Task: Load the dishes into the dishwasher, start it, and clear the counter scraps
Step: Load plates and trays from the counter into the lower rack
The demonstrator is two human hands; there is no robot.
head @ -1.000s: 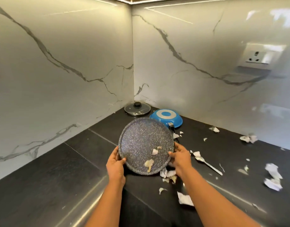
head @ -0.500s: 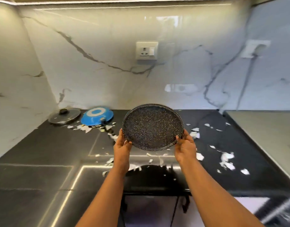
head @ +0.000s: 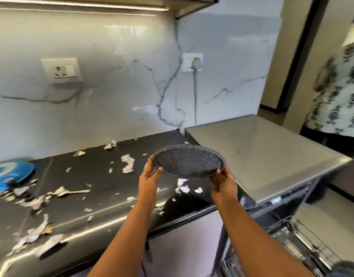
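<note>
Both hands, left hand [head: 149, 181] and right hand [head: 224, 183], grip the speckled plate [head: 189, 160] by its edges, above the black counter [head: 104, 176] with scraps [head: 128, 165]

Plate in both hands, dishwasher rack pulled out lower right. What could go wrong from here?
1. The left hand and right hand grip the speckled plate only at its rim; a slip could drop it on the counter edge.
2. The rack seems to hold dishes; the plate might knock them going in.
3. A person stands close by the dishwasher.
</note>
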